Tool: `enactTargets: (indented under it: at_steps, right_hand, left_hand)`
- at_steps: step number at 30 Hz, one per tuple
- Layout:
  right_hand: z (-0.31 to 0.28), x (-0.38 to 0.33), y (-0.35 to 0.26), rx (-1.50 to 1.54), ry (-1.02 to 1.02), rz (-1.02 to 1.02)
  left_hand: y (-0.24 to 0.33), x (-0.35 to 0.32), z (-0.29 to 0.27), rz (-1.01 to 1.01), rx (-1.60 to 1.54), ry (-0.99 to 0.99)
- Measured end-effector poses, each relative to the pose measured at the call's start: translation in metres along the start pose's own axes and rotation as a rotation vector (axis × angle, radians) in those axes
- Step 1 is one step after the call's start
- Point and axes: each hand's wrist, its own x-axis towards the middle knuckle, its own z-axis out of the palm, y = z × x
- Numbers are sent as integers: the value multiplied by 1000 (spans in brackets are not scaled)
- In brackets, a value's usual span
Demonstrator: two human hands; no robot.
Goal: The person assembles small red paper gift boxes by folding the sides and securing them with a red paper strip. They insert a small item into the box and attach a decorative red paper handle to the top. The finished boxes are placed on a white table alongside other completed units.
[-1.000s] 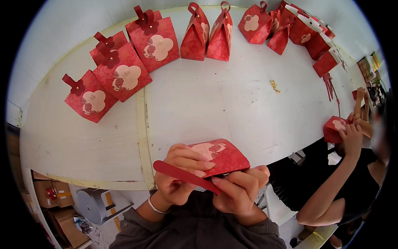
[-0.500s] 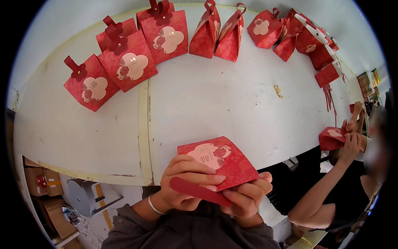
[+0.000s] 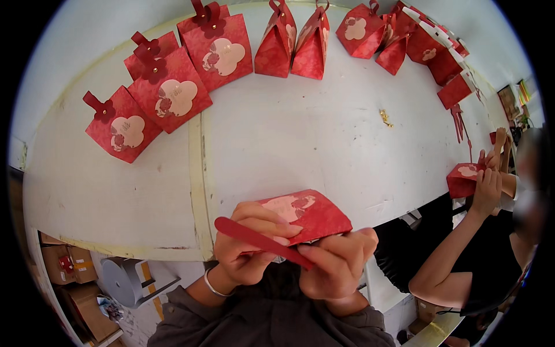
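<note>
A red paper gift box (image 3: 324,211) with a pink flower-shaped label is held between my two hands, just off the near edge of the table. My left hand (image 3: 248,237) is closed on the box's left side, its fingers lying over the label. Pinched at the near side of the box, my right hand (image 3: 338,263) grips the end of a red strap (image 3: 254,238). The strap slants up to the left across my left fingers, its rounded end free. My fingers hide the near edge of the box.
Finished red boxes with strap handles (image 3: 176,92) stand along the far side of the white table (image 3: 277,133). Small gold fasteners (image 3: 385,118) lie at right. A co-worker's hand (image 3: 488,188) holds another red box (image 3: 462,179). A grey stool (image 3: 121,282) stands at lower left.
The box has tipped, showing its label at a flatter slant. The strap's free end has swung up and left. The whole view has shifted slightly.
</note>
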Motion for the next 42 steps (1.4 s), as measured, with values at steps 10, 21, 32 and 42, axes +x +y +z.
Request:
enactTargets:
  at_steps: [10,21,32,42]
  right_hand:
    - [2,-14,2,-18,95,-19]
    - [-29,-5,-8,-142,-209,-14]
    - [-23,-11,-4,-173,-104,-60]
    - [-13,-6,2,-255,0,-139]
  left_hand:
    - [9,-9,2,50,185,-43]
    - [13,-10,3,150,314,-99]
    - [14,-8,1,149,323,-142]
    - [16,-2,0,36,206,-133]
